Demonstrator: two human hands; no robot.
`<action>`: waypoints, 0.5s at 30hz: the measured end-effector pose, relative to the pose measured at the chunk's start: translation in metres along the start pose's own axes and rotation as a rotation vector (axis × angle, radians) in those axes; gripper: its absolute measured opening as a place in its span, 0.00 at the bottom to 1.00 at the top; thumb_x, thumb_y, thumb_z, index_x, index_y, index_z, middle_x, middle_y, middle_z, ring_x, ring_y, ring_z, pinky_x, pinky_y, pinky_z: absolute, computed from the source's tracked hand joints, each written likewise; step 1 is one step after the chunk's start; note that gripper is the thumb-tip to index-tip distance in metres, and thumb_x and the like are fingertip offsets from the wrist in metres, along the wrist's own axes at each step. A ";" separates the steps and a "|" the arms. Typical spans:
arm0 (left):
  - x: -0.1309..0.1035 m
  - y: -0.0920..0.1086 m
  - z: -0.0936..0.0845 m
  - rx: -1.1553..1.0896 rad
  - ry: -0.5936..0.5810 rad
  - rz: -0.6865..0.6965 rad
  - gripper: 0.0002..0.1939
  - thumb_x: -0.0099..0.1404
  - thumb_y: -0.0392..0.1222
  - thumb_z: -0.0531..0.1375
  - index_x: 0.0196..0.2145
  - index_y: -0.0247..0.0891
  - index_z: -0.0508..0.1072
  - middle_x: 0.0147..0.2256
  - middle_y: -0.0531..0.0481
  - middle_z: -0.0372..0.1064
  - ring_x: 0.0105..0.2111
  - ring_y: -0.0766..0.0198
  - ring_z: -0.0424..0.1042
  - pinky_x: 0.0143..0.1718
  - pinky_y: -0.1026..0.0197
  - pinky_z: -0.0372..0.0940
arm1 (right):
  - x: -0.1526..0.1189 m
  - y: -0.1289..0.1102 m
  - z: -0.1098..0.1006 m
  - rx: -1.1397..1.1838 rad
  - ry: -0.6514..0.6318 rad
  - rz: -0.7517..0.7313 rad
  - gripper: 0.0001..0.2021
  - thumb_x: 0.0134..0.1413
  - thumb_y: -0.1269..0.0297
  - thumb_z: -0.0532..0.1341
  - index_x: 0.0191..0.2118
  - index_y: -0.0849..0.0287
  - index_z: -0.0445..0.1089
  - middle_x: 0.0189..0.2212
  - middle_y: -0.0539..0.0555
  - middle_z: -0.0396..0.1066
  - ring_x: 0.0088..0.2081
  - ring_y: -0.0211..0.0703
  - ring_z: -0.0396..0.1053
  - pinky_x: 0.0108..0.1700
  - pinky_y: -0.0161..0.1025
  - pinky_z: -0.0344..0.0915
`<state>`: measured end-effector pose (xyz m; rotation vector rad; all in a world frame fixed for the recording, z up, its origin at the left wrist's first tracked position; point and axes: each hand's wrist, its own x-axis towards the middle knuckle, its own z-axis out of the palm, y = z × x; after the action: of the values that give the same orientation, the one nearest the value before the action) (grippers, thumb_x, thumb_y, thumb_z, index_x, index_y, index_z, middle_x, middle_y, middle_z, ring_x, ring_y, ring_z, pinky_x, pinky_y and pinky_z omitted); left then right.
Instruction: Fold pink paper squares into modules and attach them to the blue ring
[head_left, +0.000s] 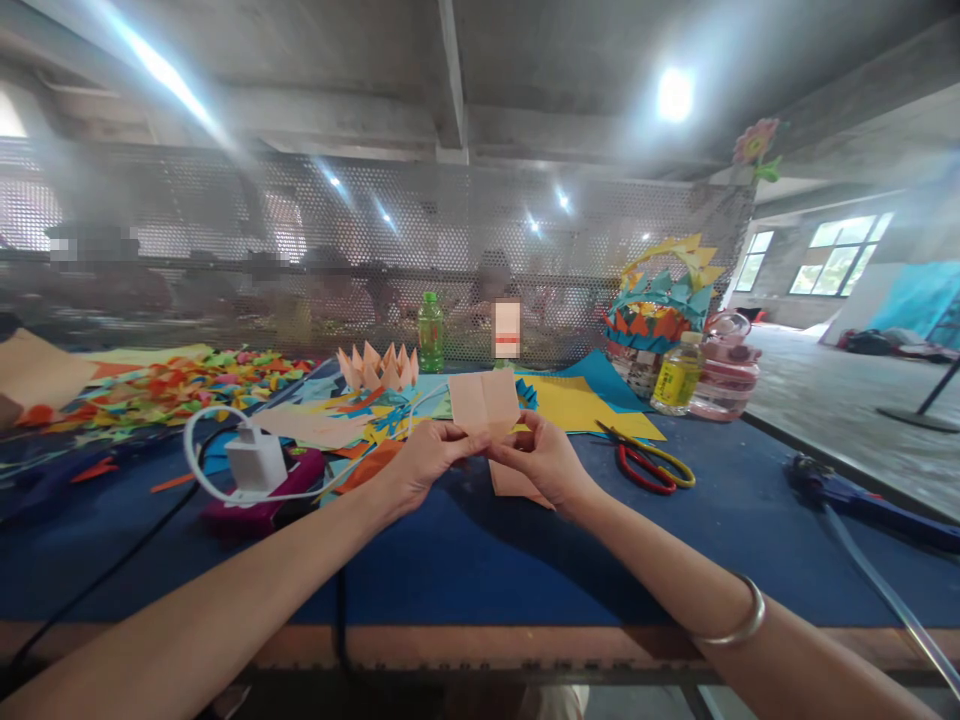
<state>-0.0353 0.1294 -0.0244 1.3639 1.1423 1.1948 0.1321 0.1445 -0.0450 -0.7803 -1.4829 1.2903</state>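
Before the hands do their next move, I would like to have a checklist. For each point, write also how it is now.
1. Peach paper held from both sides: ok, the fingers of the left hand and right hand pinch its lower part.
2. Crease showing on it: ok, a line runs down near the middle.
3. Its lower edge aligned: cannot tell, the fingers cover it.
4. Second peach piece fully in view: not ok, the right hand covers part.
5. Scissors away from the hands: ok, they lie to the right.
6. White cable clear of the papers: not ok, it runs among them.
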 end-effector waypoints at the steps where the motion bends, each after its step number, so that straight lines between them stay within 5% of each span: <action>1: 0.000 0.000 0.000 -0.004 0.007 -0.003 0.18 0.40 0.51 0.73 0.24 0.32 0.80 0.25 0.46 0.75 0.24 0.66 0.67 0.29 0.64 0.60 | 0.001 0.000 0.000 -0.068 0.035 -0.048 0.27 0.39 0.53 0.71 0.44 0.57 0.62 0.30 0.51 0.74 0.31 0.43 0.72 0.35 0.39 0.64; 5: -0.002 0.003 0.000 -0.025 -0.010 -0.021 0.19 0.41 0.52 0.72 0.25 0.33 0.80 0.27 0.45 0.77 0.29 0.61 0.73 0.31 0.63 0.64 | 0.002 -0.001 -0.004 -0.379 0.268 -0.374 0.29 0.47 0.57 0.66 0.54 0.56 0.58 0.41 0.55 0.68 0.36 0.43 0.67 0.34 0.40 0.64; 8: -0.003 0.003 0.002 -0.024 -0.036 -0.040 0.19 0.42 0.52 0.71 0.26 0.33 0.80 0.28 0.43 0.78 0.30 0.58 0.75 0.29 0.62 0.65 | 0.000 -0.004 -0.007 -0.577 0.260 -0.566 0.23 0.52 0.64 0.63 0.55 0.52 0.60 0.44 0.56 0.65 0.39 0.44 0.66 0.37 0.41 0.65; 15: -0.003 0.001 0.000 0.006 -0.066 -0.018 0.20 0.46 0.53 0.71 0.29 0.32 0.80 0.31 0.41 0.79 0.32 0.58 0.76 0.29 0.64 0.64 | 0.001 -0.006 -0.010 -0.688 0.149 -0.495 0.06 0.59 0.66 0.58 0.41 0.56 0.70 0.42 0.57 0.67 0.41 0.46 0.66 0.37 0.41 0.65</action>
<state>-0.0350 0.1264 -0.0237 1.3849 1.1107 1.1263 0.1418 0.1472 -0.0395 -0.8369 -1.8632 0.3338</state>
